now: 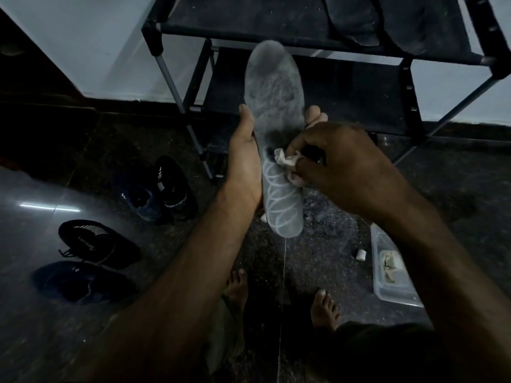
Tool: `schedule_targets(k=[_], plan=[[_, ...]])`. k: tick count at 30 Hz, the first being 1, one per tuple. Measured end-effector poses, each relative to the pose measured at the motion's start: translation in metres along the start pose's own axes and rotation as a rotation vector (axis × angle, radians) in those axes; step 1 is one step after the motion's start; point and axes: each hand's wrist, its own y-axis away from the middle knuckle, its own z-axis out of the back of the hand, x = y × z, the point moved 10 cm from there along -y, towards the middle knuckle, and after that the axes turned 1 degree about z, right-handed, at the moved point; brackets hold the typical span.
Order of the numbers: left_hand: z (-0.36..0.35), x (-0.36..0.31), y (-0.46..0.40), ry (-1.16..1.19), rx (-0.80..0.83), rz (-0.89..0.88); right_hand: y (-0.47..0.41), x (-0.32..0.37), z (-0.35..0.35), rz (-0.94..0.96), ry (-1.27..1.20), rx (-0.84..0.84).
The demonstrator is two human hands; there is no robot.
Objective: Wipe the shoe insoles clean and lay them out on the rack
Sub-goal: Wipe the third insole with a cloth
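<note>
A grey shoe insole (273, 95) with a pale looped pattern at its heel end is held up in front of me, toe pointing away toward the rack. My left hand (244, 158) holds it from underneath, thumb along its left edge and fingertips showing past its right edge. My right hand (340, 164) pinches a crumpled white wipe (287, 160) and presses it on the insole's middle. The black shoe rack (276, 31) stands just beyond, with two dark insoles (356, 20) lying on its top shelf at the right.
Several dark shoes (163, 189) lie on the floor to the left. A clear plastic box (392, 288) with used wipes sits on the floor at the right, a small white wad (360, 254) beside it. My bare feet (323, 308) stand below. A white wall is behind the rack.
</note>
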Motion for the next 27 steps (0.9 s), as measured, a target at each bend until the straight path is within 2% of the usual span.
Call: schedule_targets(k=[3,5,7,11,12,14,16,18,20,24,25,27], plan=[[0.003,-0.003,0.0,-0.087,-0.043,-0.046,0.0,-0.004,0.015,0.006,0.087,-0.24],[0.005,0.0,0.0,-0.129,-0.066,-0.046,0.001,-0.005,0.019,-0.009,0.144,-0.323],[0.01,-0.002,-0.002,-0.11,-0.094,-0.051,-0.001,-0.001,0.013,0.013,0.084,-0.25],[0.001,0.0,-0.003,0.05,0.019,0.034,0.001,0.017,-0.009,0.086,-0.01,0.055],[-0.001,-0.001,-0.002,0.057,0.027,0.036,0.002,0.018,-0.01,0.097,-0.018,0.054],[-0.001,0.0,-0.003,0.058,0.027,0.033,0.001,0.015,-0.005,0.08,-0.035,-0.06],[0.007,-0.004,-0.001,-0.03,-0.068,-0.028,0.001,0.009,0.004,0.045,-0.019,-0.225],[0.009,-0.006,0.001,-0.1,-0.128,-0.07,0.002,0.007,0.008,0.034,0.004,-0.313],[0.007,-0.003,0.002,-0.087,-0.114,-0.05,0.001,0.008,0.004,0.023,-0.071,-0.251],[0.0,-0.002,0.004,-0.012,-0.027,-0.002,0.002,0.018,-0.014,0.01,-0.204,0.033],[-0.002,-0.002,0.005,0.0,-0.021,-0.003,0.003,0.019,-0.015,0.012,-0.215,0.041],[-0.001,-0.002,0.005,-0.025,-0.05,-0.025,0.001,0.016,-0.01,0.001,-0.2,-0.053]])
